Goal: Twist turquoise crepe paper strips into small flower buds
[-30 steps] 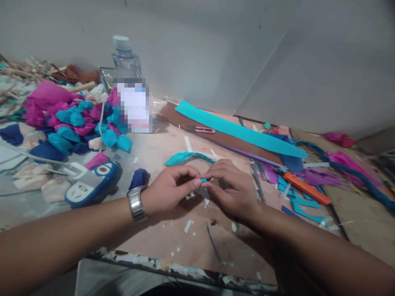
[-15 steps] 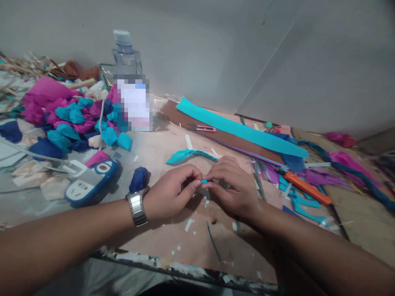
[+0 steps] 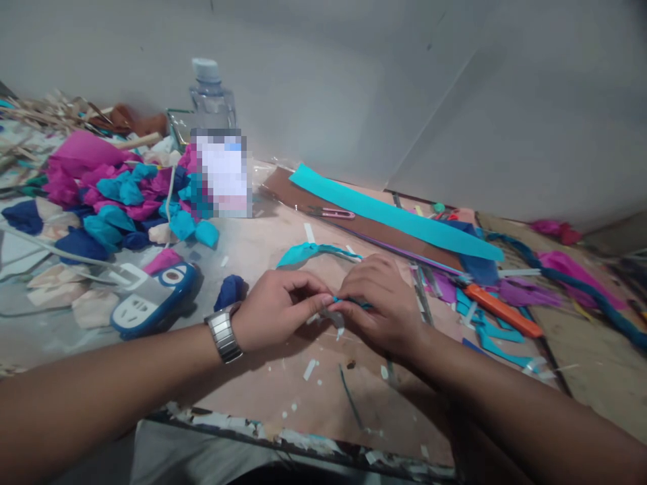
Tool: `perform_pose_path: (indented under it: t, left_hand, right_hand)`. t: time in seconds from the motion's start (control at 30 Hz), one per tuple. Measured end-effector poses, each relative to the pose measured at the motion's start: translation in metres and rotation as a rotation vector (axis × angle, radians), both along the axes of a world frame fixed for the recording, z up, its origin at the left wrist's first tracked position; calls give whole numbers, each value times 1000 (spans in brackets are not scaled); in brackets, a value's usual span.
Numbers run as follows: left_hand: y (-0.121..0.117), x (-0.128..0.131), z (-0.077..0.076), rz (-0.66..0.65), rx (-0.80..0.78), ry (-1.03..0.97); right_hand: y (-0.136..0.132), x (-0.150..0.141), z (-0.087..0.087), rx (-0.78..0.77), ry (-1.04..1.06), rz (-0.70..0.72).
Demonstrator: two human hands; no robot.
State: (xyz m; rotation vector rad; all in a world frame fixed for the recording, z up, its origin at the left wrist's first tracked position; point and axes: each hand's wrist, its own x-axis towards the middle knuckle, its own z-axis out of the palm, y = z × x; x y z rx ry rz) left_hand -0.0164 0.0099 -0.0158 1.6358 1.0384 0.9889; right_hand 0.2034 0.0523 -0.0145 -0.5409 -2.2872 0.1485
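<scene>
Two bare hands are working close together at a bench (image 3: 270,229), just nearer the wearer than a long, flat turquoise paper strip (image 3: 394,212). The left hand (image 3: 283,310) is pinching the tip of a narrow, twisted turquoise paper piece (image 3: 335,301) between thumb and forefinger. The right hand (image 3: 381,303) is gripping it directly alongside, its fingers partly hiding the piece. On the wearer's side of the long strip's left portion, a leaf-shaped turquoise paper end (image 3: 298,254) with a twisted tail is lying, curving toward the back of the right hand; whether it is joining the pinched piece cannot be told.

The twisted piece is looking light and soft, probably stiffer where it is tightly wound, and likely to crease, tear or unwind under a hard pull; a gentle fingertip hold at the wound part would be suiting it best. Both forearms are slanting inward from the wearer's side, wrists low, fingertips nearly meeting; a silver metal-banded watch (image 3: 224,335) is circling the left wrist. Beside the long strip's left portion, pink-handled snips (image 3: 337,213) are resting on brown sheeting (image 3: 303,192), while an orange-handled cutter (image 3: 503,310) is lying nearer the wearer than its right end.
</scene>
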Motion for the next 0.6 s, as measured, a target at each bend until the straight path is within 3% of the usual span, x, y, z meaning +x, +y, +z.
perform_pose_path:
  t: [0.17, 0.37, 0.6]
  left_hand:
    - [2, -1, 1, -46, -15, -42]
    - [2, -3, 2, -120, 123, -10]
    - [-2, 0, -1, -81, 234, 52]
  right_hand:
    - [0, 0, 0, -38, 27, -4]
    - [-2, 1, -1, -96, 63, -6]
    - [-4, -2, 0, -137, 81, -27]
